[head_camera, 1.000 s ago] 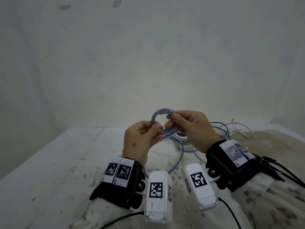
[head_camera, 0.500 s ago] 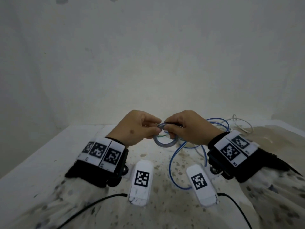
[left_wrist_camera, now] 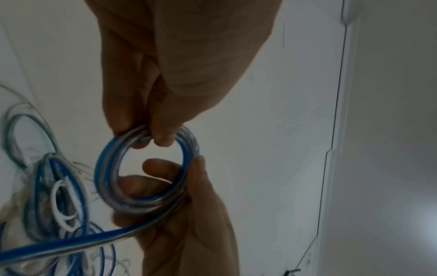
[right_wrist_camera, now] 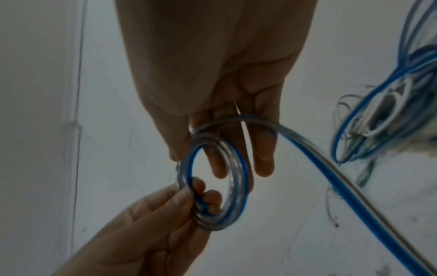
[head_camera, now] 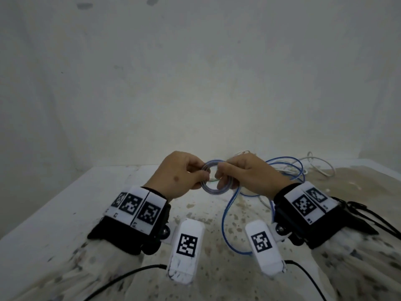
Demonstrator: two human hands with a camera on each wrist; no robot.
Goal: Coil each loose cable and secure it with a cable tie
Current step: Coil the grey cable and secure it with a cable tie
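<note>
A blue-and-clear twin cable is wound into a small coil (head_camera: 213, 192) of several turns, held above the table between both hands. My left hand (head_camera: 204, 172) pinches the coil's left side between thumb and fingers; the left wrist view shows this pinch (left_wrist_camera: 151, 140) on the coil (left_wrist_camera: 104, 168). My right hand (head_camera: 219, 177) grips the right side, and in the right wrist view its fingers (right_wrist_camera: 220, 168) pass through the coil (right_wrist_camera: 236, 186). The loose tail (head_camera: 225, 213) hangs from the right hand, loops toward me and runs back to the right (right_wrist_camera: 331, 168).
A tangle of blue and white cables (head_camera: 288, 168) lies at the back right against the wall, with a white cable (head_camera: 321, 164) looping farther right. A small white loop (right_wrist_camera: 383, 119) sits in that tangle. The stained white table (head_camera: 65, 213) has its edge at the left.
Both hands have come down and turned palm-down, taking the coil from raised in front to lower between them. The tail now hangs in a longer loop toward me.
</note>
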